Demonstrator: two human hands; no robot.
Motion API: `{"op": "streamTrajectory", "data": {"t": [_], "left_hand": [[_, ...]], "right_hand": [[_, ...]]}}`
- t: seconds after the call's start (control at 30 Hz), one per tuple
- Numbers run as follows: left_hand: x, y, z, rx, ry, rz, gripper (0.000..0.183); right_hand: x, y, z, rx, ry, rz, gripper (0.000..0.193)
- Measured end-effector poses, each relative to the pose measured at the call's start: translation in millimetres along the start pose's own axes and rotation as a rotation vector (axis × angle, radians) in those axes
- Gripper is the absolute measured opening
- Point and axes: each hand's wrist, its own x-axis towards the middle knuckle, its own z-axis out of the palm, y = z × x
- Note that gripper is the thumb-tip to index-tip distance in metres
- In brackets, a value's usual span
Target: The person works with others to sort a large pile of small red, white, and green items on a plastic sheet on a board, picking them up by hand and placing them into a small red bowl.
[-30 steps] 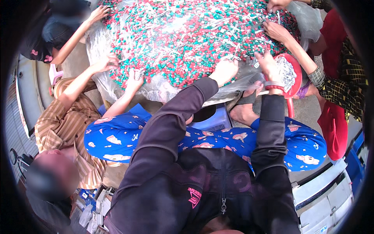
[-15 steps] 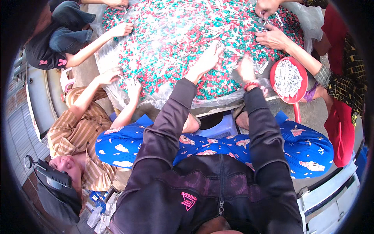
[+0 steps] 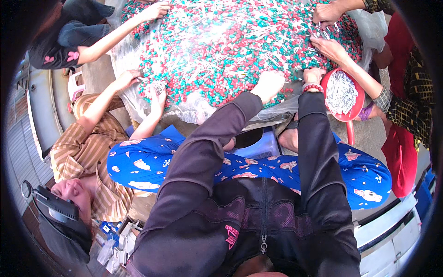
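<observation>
A broad heap of small red, green and white pieces (image 3: 203,55), with long thin white pieces (image 3: 265,32) strewn through it, covers the worktop before me. My left hand (image 3: 270,85) is over the near edge of this heap. It looks closed, and glare hides anything in its fingers. Farther right, my right hand (image 3: 314,76), with a red bead bracelet at the wrist, is down at the heap's edge with curled fingers; what they hold is hidden. Close beside it is a red long-handled scoop (image 3: 324,94) full of white slender pieces (image 3: 341,92).
Clear plastic sheeting (image 3: 196,108) lines the worktop's near edge. Co-workers' hands (image 3: 330,48) work at the right, others (image 3: 157,97) at the left. A blue basket (image 3: 263,145) stands below the edge, between my legs.
My left hand has come nearer and to the right. My right hand has shifted right, up to the red scoop. Co-workers' hands have also moved a little.
</observation>
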Motion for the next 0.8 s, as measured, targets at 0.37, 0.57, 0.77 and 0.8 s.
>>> {"op": "streamTrajectory", "data": {"t": [0.37,0.57,0.77,0.8], "left_hand": [[-18,-100,-78,-0.714,-0.126,-0.541,0.037],[-24,-125,-74,-0.629,0.0,-0.418,0.04],[-36,-120,-110,-1.466,-0.28,-0.778,0.025],[-42,-123,-105,-1.439,-0.218,-0.753,0.025]], "right_hand": [[-40,6,-19,0.188,-0.524,-0.404,0.037],[-99,-17,-30,0.695,-1.062,-0.255,0.042],[-96,-2,-41,1.235,-1.404,-0.096,0.03],[-104,-5,-42,1.284,-1.311,-0.066,0.021]]}}
